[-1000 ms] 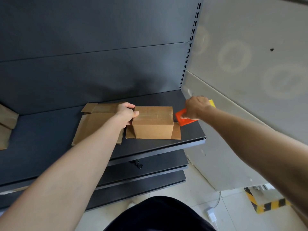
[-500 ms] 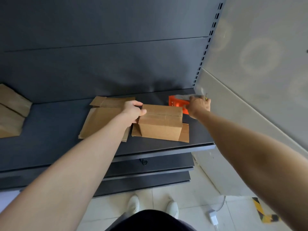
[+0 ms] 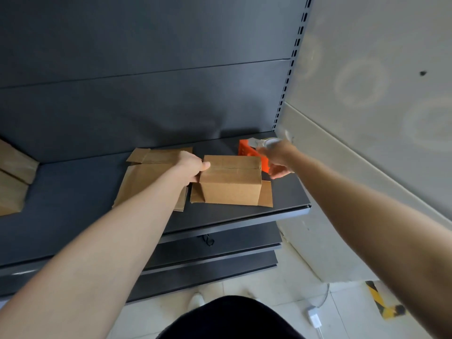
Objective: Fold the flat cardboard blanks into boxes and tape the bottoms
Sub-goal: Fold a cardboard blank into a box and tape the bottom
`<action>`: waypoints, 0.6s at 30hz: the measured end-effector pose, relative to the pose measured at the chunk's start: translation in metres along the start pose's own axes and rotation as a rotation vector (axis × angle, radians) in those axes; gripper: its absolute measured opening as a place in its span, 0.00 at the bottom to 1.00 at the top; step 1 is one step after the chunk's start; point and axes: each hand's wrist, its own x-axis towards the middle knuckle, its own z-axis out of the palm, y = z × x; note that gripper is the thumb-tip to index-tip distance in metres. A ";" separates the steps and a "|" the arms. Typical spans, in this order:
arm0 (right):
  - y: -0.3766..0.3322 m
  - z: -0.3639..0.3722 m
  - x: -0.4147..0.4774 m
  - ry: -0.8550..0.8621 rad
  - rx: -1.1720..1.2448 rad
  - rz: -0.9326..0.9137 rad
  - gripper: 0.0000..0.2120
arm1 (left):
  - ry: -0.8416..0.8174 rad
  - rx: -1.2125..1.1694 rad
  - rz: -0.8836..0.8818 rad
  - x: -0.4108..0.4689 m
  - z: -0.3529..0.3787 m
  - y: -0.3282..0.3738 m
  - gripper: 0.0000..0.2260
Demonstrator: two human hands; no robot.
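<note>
A folded cardboard box (image 3: 231,185) lies on the dark shelf (image 3: 73,192) with a tape strip along its top seam and its end flaps splayed out. My left hand (image 3: 193,167) grips the box's left end, thumb on top. The orange tape dispenser (image 3: 248,149) sits on the shelf just behind the box's right end. My right hand (image 3: 278,161) hovers over the dispenser's right side, blurred, with its fingers loosely spread and curled round nothing. Flat cardboard blanks (image 3: 146,177) lie under my left wrist.
More flat cardboard (image 3: 14,177) is at the shelf's left edge. The shelf's front lip (image 3: 244,218) runs below the box, with lower shelves (image 3: 220,250) beneath. A grey wall (image 3: 367,94) stands on the right. A white charger (image 3: 314,319) lies on the tiled floor.
My right hand carried the tape dispenser from the box's right end to the back of the shelf and has loosened from it. My left hand has stayed on the box's left end.
</note>
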 end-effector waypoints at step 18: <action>-0.001 0.017 -0.039 -0.104 0.332 0.106 0.20 | -0.177 -0.197 -0.067 -0.003 -0.020 -0.008 0.31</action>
